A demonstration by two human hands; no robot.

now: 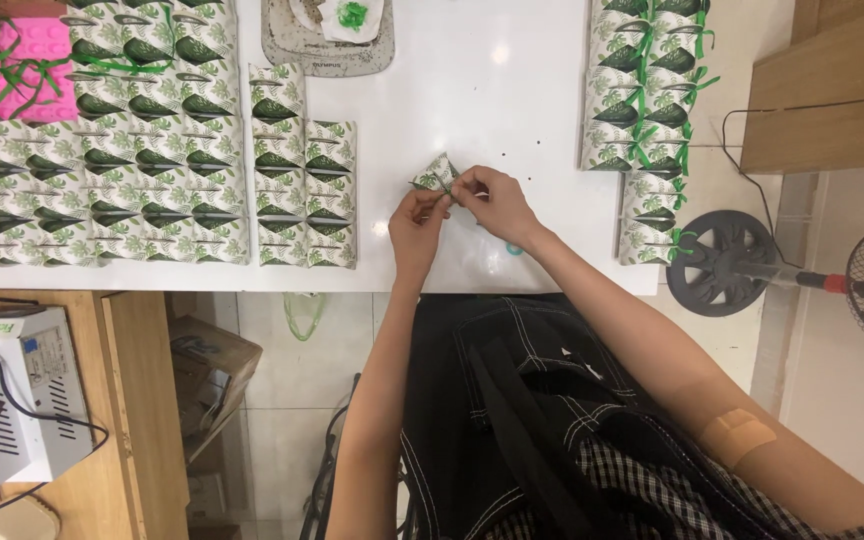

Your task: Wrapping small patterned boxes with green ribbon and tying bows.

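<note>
Both hands, the left hand (418,215) and right hand (492,203), pinched a small leaf-print box (436,174) and its green ribbon (442,190), which wanted steady, even tension to sit neatly.

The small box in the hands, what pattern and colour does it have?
The small box is white with a green leaf pattern, seen in the head view.

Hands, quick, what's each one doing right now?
Left hand: fingers closed, pinching the small leaf-print box and its green ribbon.
Right hand: fingers closed on the same box from the other side.
</note>
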